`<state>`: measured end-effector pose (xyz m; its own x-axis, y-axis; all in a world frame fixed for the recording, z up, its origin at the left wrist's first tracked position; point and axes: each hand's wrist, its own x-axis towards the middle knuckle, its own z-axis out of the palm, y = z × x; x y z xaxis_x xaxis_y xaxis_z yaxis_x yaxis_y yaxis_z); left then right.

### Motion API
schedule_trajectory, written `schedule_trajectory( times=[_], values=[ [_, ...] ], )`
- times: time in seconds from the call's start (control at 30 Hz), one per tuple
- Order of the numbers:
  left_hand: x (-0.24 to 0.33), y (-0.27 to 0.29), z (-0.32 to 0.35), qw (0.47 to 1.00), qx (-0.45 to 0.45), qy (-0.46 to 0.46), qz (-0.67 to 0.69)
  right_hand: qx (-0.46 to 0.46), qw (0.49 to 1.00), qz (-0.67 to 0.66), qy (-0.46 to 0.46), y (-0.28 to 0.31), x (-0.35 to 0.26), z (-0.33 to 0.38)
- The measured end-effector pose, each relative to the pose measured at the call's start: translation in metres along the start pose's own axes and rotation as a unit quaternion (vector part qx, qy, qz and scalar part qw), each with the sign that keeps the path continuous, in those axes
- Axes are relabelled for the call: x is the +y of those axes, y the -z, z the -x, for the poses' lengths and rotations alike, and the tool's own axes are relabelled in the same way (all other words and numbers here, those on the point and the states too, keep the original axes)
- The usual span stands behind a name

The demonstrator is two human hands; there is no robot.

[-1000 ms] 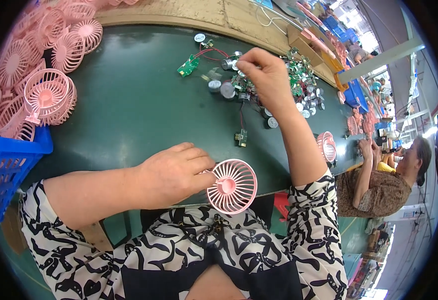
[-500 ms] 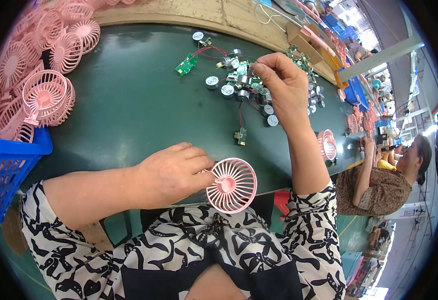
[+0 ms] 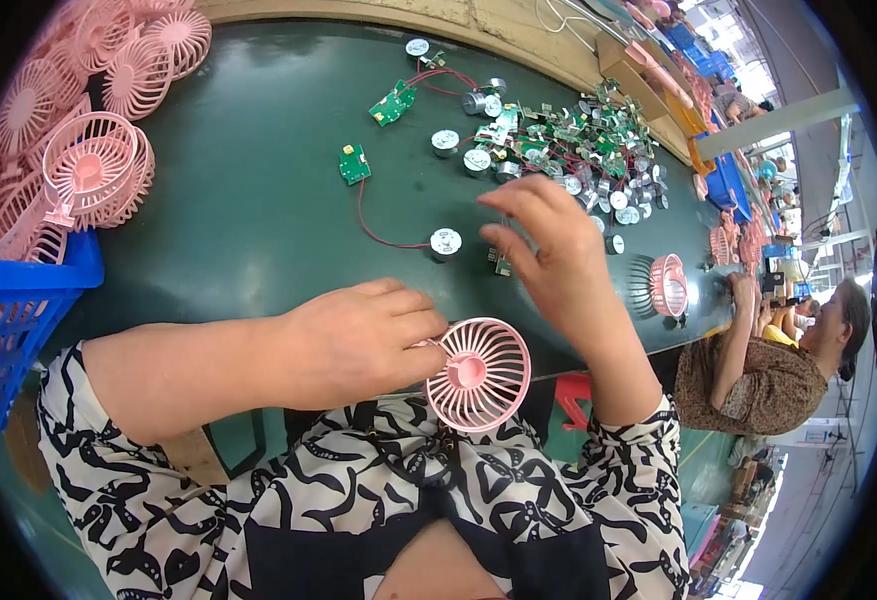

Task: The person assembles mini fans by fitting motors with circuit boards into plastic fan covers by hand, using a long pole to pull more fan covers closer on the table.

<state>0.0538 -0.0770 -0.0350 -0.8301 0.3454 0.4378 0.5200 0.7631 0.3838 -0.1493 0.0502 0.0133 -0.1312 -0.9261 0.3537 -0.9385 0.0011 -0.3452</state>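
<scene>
My left hand is closed on a pink fan cage, gripping its left edge; the cage's open, ribbed side faces up at the table's front edge. Over the table to its right, my right hand is open, thumb and forefinger apart with nothing between them. Just left of it lies a small round motor, joined by a red wire to a green circuit board. Another small board is partly covered by my right hand. Beyond is a pile of motors and wired boards.
Pink fan cages are heaped at left above a blue basket. On the right of the green table stands another pink cage. A red stool shows below the edge. A co-worker sits at right.
My right hand has come down from the pile and opened. A motor with its wired board now lies apart on the table. My left hand still holds the cage.
</scene>
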Motion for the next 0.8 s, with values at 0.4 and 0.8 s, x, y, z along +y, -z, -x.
schedule_trajectory(
  times=[0.4, 0.8],
  values=[
    [0.0, 0.001, 0.0, 1.0, -0.003, -0.006, -0.008, -0.092, 0.996, -0.003, 0.018, -0.017, -0.009, 0.005],
    [0.001, 0.003, 0.0, 1.0, 0.022, 0.017, 0.007, -0.118, 0.989, 0.086, 0.012, -0.002, -0.009, 0.009]
  ],
)
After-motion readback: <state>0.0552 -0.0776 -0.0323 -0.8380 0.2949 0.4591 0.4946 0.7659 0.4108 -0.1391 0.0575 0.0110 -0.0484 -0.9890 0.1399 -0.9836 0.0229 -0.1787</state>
